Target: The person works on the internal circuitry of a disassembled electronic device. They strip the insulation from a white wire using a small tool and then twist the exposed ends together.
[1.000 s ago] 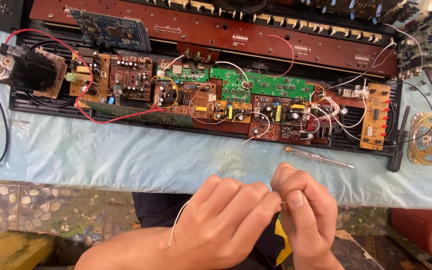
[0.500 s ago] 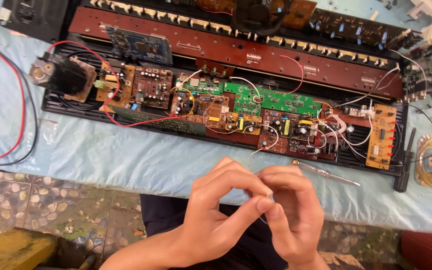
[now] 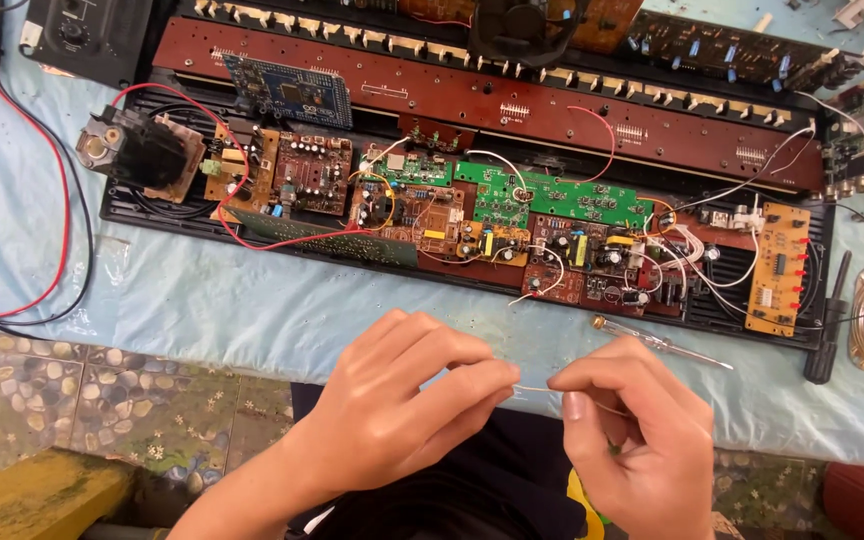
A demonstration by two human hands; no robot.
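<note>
Hands meet over the bench (image 3: 252, 320) edge: your left hand (image 3: 402, 410) and right hand (image 3: 637, 440) each pinch an end of a thin wire (image 3: 534, 389), possibly bare, stretched between the fingertips, just below the screwdriver (image 3: 662, 345) and open circuit boards (image 3: 512, 215).

I see bare blue surface (image 3: 252, 320) open ahead of my left hand (image 3: 402, 410), screwdriver (image 3: 662, 343) lying just beyond my right hand (image 3: 632, 440), long circuit board chassis (image 3: 472, 230) blocking farther reach, cables (image 3: 12, 290) looping far left
</note>
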